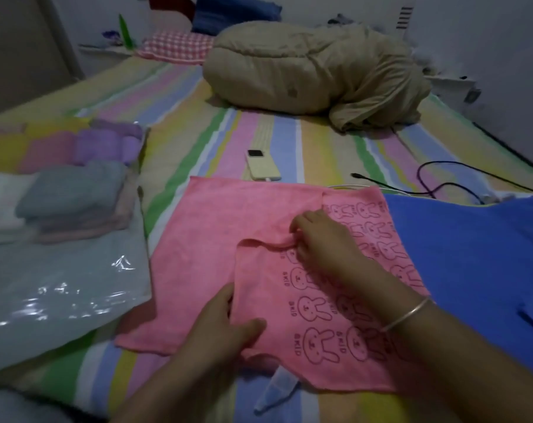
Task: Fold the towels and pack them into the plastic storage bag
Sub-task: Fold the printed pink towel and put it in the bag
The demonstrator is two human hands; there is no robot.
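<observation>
A pink towel (216,227) printed with rabbits lies on the striped bed, its right part folded over the plain left part. My right hand (323,239) pinches the far corner of the folded flap. My left hand (225,325) grips the flap's near left edge, thumb on top. A clear plastic storage bag (60,288) lies to the left, with several folded towels (72,190) inside at its far end. A blue towel (472,257) lies spread to the right of the pink one.
A phone (263,166) on a white cable lies just beyond the pink towel. A black cable (436,181) curls at the right. A beige bundled quilt (308,68) and a pink checked pillow (176,45) sit at the bed's far end.
</observation>
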